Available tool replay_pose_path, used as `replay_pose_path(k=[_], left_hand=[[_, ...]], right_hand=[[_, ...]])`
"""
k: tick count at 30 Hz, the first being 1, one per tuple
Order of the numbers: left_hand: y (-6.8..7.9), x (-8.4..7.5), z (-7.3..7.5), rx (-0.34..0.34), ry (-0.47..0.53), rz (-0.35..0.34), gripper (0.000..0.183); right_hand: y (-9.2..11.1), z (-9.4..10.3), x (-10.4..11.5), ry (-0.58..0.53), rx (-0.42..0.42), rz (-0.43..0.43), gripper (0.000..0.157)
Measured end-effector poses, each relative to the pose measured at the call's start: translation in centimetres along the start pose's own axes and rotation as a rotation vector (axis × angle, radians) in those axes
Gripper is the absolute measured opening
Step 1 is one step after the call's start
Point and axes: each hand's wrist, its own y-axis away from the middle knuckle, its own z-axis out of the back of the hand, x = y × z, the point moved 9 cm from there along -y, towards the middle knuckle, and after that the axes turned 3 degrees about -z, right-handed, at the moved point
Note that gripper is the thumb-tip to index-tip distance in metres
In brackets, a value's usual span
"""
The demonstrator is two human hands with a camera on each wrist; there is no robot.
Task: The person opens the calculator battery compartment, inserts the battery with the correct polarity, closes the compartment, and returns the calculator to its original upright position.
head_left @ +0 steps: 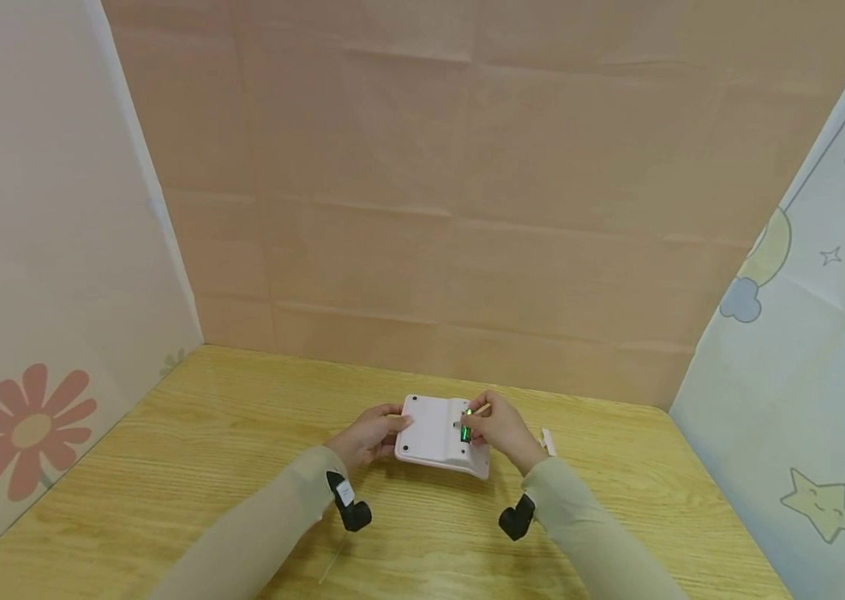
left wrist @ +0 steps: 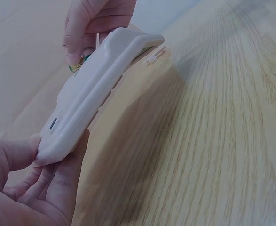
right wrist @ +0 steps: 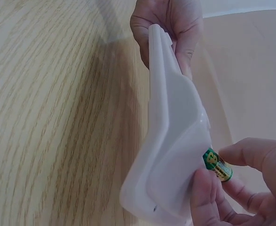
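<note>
A pale pink calculator (head_left: 430,425) is held up off the table, its back with dark round feet turned toward the head camera. My left hand (head_left: 368,435) grips its left end, thumb on the back and fingers beneath, as the left wrist view also shows. With thumb and fingers my right hand (head_left: 503,429) pinches a green and gold battery (right wrist: 217,165) at the raised part of the back. One end of the battery meets the casing; how deep it sits is hidden. A small pale cover piece (left wrist: 154,56) lies on the table beyond the calculator.
The wood-grain table (head_left: 257,400) carries everything. A pinkish-brown sheet (head_left: 430,208) stands behind it, with patterned panels at left and right. Dark wrist cameras (head_left: 351,504) are strapped to both sleeved forearms.
</note>
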Motion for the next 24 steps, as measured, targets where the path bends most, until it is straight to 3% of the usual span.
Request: replay_pose_path(k=[9, 24], left_hand=[[0.14, -0.10, 0.05, -0.009, -0.008, -0.002, 0.037], [0.10, -0.08, -0.14, -0.006, -0.013, -0.022, 0.035]], right_hand=[[-0.21, 0.16, 0.21, 0.002, -0.026, 0.047, 0.011], [0.14, 0.38, 0.56, -0.002, -0.032, 0.046, 0.010]])
